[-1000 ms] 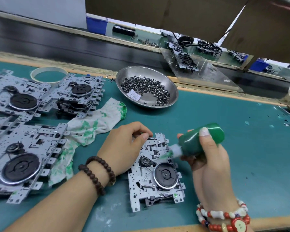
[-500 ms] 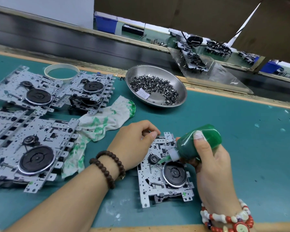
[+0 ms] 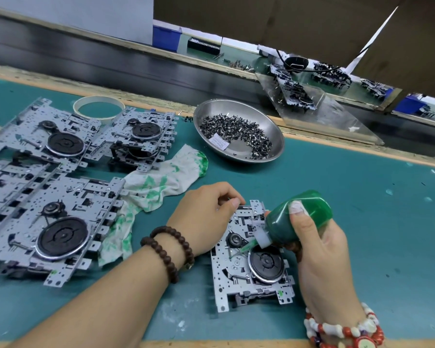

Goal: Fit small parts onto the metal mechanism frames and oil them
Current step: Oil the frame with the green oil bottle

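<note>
A metal mechanism frame (image 3: 239, 277) with a black flywheel lies on the green mat in front of me. My right hand (image 3: 322, 249) grips a green oil bottle (image 3: 286, 222), tilted down to the left, its thin nozzle tip touching the frame just left of the flywheel. My left hand (image 3: 204, 217) has curled fingers resting on the frame's top left corner, thumb and forefinger pinched together at its edge; whether a small part sits between them is hidden. A steel bowl (image 3: 271, 126) of small dark parts stands behind.
Several more mechanism frames (image 3: 48, 222) lie overlapping at the left. A white rag (image 3: 161, 182) stained green lies between them and my left hand. A tape ring (image 3: 98, 106) sits at the back left. A dark conveyor belt (image 3: 136, 66) runs behind the bench.
The oil bottle has tipped further down and its nozzle has reached the frame beside the flywheel. My left hand stays at the frame's top corner. The view has shifted a little.
</note>
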Available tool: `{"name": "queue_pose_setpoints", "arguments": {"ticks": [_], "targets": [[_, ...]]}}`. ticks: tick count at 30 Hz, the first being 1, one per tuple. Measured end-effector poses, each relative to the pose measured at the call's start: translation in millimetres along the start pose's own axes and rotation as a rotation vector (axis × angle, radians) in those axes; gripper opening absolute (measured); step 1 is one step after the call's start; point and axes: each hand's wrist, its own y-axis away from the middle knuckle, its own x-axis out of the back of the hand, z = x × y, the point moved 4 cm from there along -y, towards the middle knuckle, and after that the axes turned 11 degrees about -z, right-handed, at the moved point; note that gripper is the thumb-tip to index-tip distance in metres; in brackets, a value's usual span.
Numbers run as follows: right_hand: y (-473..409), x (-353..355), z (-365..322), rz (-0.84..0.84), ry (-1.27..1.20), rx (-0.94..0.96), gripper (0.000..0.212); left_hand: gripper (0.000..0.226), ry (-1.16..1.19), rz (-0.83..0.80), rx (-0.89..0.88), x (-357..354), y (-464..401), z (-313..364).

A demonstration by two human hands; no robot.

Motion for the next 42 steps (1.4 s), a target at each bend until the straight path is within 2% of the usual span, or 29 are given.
{"name": "queue_pose_setpoints", "arguments": {"ticks": [5,18,22,25,28,34,36,39,40,42], "targets": [[0,-1,-2,0.007,0.011,0.013,0.028,0.021,-0.006,0.001,0.004,0,0,0],[2,-3,-6,0.01,-0.005,0.002,0.03,0.019,0.001,0.013,0.0,0,0,0],[3,-3,-9,0.019,-0.196,-0.052,0.038,0.021,0.006,-0.009,0.005,0,1,0],[2,1,-8,0.072,-0.344,-0.091,0.02,0.023,0.01,-0.019,0.011,0,3,0],[1,4,-8,0.112,-0.501,-0.142,0.034,0.025,0.03,-0.027,0.017,0,2,0],[-1,8,-8,0.109,-0.847,-0.327,0.034,0.027,0.1,-0.026,0.017,2,3,-1],[-1,4,-10,0.048,-0.777,-0.365,0.038,0.031,0.135,-0.007,0.006,3,5,3],[0,-3,-6,-0.006,-0.471,-0.343,0.047,0.032,0.136,0.026,-0.04,4,6,6],[1,-2,-4,-0.01,-0.462,-0.319,0.046,0.031,0.133,0.036,-0.05,4,7,6],[0,2,-4,-0.033,-0.596,-0.268,0.043,0.031,0.143,0.056,-0.056,5,8,5]]}}
